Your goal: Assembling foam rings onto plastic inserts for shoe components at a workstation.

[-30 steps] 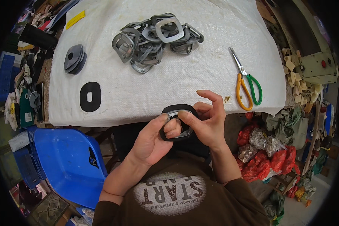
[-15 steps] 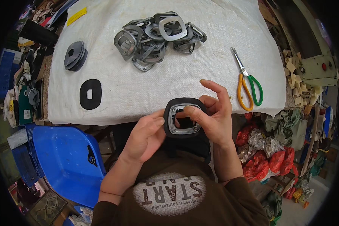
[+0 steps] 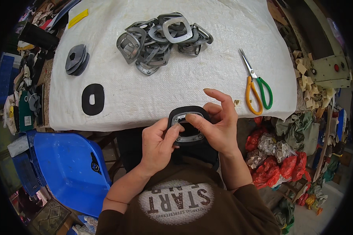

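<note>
Just beyond the table's near edge, I hold a rounded-square metal frame [image 3: 189, 139] with a black soft ring [image 3: 187, 109] round its outside. My left hand [image 3: 157, 143] pinches its left side, thumb on the metal by the opening. My right hand [image 3: 220, 127] grips the upper right side, thumb pressing on the top of the metal and index finger raised off it. The fingers behind the frame are partly hidden. Another flat black ring [image 3: 100, 100] with an oblong hole lies on the table, to the left.
A pile of grey metal frames [image 3: 153, 58] lies on the white-covered table [image 3: 223, 70], with stacked grey discs [image 3: 82, 64] to its left. Scissors [image 3: 255, 80] with orange and green handles lie right. A blue tub [image 3: 70, 168] stands at lower left, red bags [image 3: 280, 169] at lower right.
My left hand has moved right and its thumb now presses on the metal by the opening. The frame has shifted slightly left and down; my right hand keeps its grip.
</note>
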### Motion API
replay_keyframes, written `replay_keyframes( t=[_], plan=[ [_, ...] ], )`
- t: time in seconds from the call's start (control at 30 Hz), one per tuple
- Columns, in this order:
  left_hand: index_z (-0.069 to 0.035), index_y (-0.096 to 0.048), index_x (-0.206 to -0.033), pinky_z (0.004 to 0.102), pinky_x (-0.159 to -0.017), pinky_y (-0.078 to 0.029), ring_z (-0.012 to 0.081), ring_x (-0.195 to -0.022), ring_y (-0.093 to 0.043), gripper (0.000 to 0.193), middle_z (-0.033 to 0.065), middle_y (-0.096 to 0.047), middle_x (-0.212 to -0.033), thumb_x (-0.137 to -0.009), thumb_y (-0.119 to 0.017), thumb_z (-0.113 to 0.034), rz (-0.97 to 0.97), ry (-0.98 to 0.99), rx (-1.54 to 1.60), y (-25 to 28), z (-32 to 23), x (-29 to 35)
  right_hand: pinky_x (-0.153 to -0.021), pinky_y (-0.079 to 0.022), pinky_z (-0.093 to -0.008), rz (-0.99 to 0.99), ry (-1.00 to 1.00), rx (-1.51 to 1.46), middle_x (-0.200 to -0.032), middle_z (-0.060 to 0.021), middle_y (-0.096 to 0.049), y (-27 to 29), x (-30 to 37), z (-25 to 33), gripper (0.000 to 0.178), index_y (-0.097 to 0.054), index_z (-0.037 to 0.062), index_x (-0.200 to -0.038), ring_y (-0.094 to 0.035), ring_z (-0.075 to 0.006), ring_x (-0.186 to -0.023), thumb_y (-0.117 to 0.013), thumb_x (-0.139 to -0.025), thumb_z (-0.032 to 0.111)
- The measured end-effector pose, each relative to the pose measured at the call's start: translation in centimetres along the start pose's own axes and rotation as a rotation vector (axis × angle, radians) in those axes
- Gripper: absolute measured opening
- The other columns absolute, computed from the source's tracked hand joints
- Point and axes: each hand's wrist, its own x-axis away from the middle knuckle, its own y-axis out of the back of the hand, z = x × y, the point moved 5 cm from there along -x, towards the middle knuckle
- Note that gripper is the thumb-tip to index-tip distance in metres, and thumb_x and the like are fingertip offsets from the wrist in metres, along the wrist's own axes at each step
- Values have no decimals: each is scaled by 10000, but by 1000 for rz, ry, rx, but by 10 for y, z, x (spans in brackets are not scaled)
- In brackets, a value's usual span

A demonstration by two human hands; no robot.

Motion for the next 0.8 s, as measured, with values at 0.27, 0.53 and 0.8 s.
replay_keyframes(
  t=[0.27,0.53,0.8],
  plan=[
    [1,-586,-902,179,-443,-388,28,-510,-463,181,-7,-524,-625,-907,-473,-141,80,22,156,-2,3,-4,-483,-411,-176,-22,29,39,-639,-22,-564,4,-2,3,529,-406,10,-1180,-546,-52,-567,-708,-747,48],
    [11,-584,-892,190,-452,-424,47,-513,-501,189,21,-566,-676,-910,-461,-132,33,79,76,5,-2,-3,-677,-504,-290,24,-177,-738,-835,-131,-585,-9,7,-7,514,-316,27,-1263,-584,-161,-784,-600,-842,110],
    [33,-521,-904,206,-465,-449,87,-510,-528,186,65,-566,-688,-930,-420,-121,52,-4,381,-10,-6,-2,-713,-511,-408,40,-69,-714,-801,-95,-512,-24,30,-8,516,-273,94,-1329,-548,-237,-857,-529,-898,216]
  ],
)
